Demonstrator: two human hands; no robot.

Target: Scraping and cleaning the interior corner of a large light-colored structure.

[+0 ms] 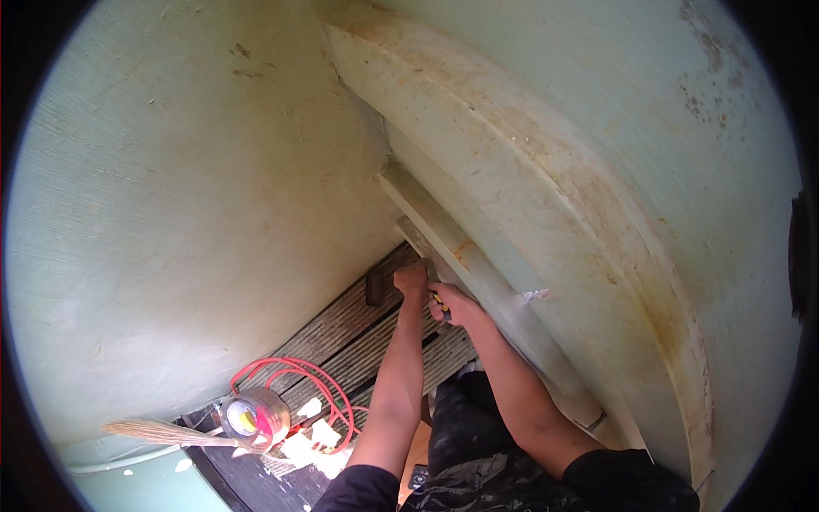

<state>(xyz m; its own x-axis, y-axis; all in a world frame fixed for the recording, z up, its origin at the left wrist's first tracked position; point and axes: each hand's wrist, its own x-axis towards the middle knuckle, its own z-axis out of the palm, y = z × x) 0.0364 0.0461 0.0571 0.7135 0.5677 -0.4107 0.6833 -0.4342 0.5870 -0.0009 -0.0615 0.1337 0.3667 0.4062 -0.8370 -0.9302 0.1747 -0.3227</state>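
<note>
My right hand [456, 305] is wrapped round a small hand tool with a yellow-and-black handle [441, 305]; its working end cannot be made out. Just beyond and to the left, my left hand [411, 279] is closed in a fist close to the lower edge of a pale ledge [465, 252] on the wall. What its fingers hold, if anything, is hidden. Both hands are above a floor of grooved wooden boards [341, 320]. A dark brown block [374, 288] lies on the boards, left of my left hand.
A looped red cable or hose [328, 384] lies at the lower left. Beside it are a round container [266, 414] with a yellow-and-white item inside and a straw brush [162, 433]. A stained, curved shelf [546, 154] juts out above on the right. A pale wall [196, 213] rises on the left.
</note>
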